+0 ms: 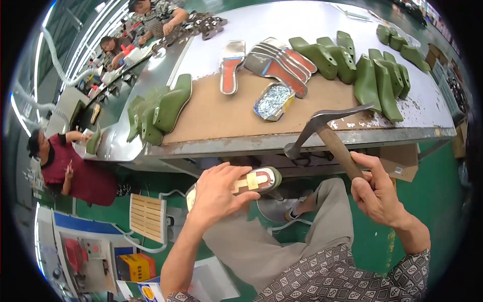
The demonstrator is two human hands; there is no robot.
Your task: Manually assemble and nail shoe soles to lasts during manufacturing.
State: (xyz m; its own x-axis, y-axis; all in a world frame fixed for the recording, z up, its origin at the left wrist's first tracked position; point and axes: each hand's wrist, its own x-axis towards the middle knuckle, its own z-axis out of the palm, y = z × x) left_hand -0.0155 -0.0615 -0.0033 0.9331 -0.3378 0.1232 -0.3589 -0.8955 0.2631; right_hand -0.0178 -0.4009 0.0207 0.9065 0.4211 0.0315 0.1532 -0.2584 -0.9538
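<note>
My left hand (217,194) lies over a green shoe last (277,177) that rests sole up above my lap, its thumb and fingers gripping the sides. An insole (261,179) with a red and cream face and a yellow patch covers its bottom; my palm hides the middle. My right hand (376,194) is wrapped round the wooden handle of a hammer (338,147), raised to the right of the last. The dark, curved hammer head is up near the table edge, apart from the last. Just beyond sits an open box of nails (274,102).
On the table (221,132) lie a single insole (232,70), a stack of insoles (282,63), and several green lasts at left (173,103) and right (367,85). A slatted chair (147,219) stands left. People work at far left; one wears dark red (75,173).
</note>
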